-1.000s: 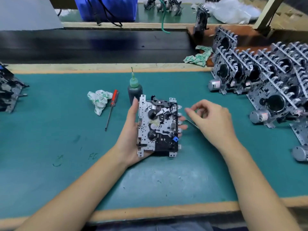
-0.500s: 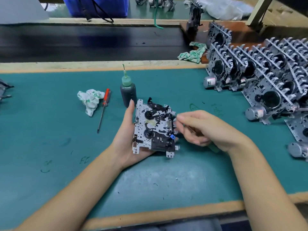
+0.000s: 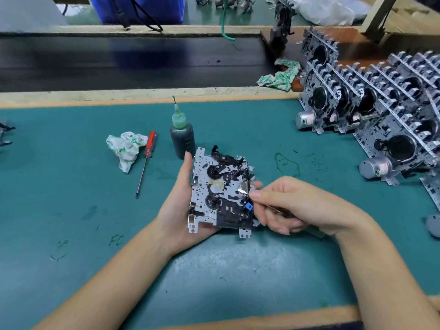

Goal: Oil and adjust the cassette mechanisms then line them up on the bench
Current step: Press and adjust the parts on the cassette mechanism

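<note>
A cassette mechanism (image 3: 220,190), a perforated metal plate with black gears and a small blue part, lies face up in my left hand (image 3: 177,203), whose thumb and fingertips curl round its edges. My right hand (image 3: 292,206) pinches a thin metal tool (image 3: 244,191) whose tip touches the mechanism's right side. A dark oil bottle (image 3: 182,136) with a green needle cap stands just behind the mechanism. Several finished mechanisms (image 3: 371,108) with motors stand in rows at the right of the green bench mat (image 3: 71,210).
A red-handled screwdriver (image 3: 146,160) and a crumpled rag (image 3: 126,147) lie left of the bottle. Another rag (image 3: 279,76) sits at the back by the rows. A mechanism part (image 3: 3,134) pokes in at the left edge. A blue bin (image 3: 140,7) stands far back.
My right hand moved in from the right and brought the thin tool's tip onto the mechanism's right side. My left hand still holds the mechanism, now slightly tilted.
</note>
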A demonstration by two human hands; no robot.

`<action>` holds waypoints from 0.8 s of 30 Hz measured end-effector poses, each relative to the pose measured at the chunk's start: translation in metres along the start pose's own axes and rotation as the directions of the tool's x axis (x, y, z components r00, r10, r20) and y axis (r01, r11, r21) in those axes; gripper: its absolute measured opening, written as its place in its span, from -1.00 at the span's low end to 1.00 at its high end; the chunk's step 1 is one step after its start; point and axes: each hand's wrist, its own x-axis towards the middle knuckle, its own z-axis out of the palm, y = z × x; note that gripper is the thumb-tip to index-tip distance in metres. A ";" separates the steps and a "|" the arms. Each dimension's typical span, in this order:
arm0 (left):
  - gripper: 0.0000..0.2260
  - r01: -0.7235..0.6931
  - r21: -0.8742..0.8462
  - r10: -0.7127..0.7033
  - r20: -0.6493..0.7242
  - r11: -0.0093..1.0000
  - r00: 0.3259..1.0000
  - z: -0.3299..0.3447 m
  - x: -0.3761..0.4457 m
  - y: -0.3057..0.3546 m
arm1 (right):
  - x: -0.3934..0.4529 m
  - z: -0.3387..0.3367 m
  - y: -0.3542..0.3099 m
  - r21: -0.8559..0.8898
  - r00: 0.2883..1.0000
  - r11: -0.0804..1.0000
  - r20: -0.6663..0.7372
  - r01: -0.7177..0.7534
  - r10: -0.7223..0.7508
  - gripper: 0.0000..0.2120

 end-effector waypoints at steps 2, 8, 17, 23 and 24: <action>-0.23 -0.005 0.012 0.005 -0.007 1.000 1.000 0.001 0.000 0.000 | 0.000 0.000 0.001 0.008 1.000 1.000 0.000 -0.012 0.012 -0.57; -0.23 -0.009 0.032 0.009 -0.017 0.999 1.000 0.004 -0.001 0.001 | 0.000 0.004 0.002 -0.015 0.998 0.998 -0.037 -0.055 0.055 -0.53; -0.25 -0.013 0.127 0.024 -0.089 0.992 0.996 0.007 -0.002 -0.001 | -0.002 0.007 0.004 0.002 0.993 0.993 -0.025 -0.119 0.119 -0.46; -0.27 -0.017 0.145 0.035 -0.122 0.989 0.992 0.009 -0.003 0.000 | 0.000 0.007 0.003 -0.083 0.992 0.988 -0.015 -0.126 0.125 -0.43; -0.28 -0.019 0.147 0.038 -0.127 0.989 0.991 0.009 -0.003 0.000 | 0.000 0.007 0.002 -0.098 0.992 0.987 -0.017 -0.129 0.128 -0.42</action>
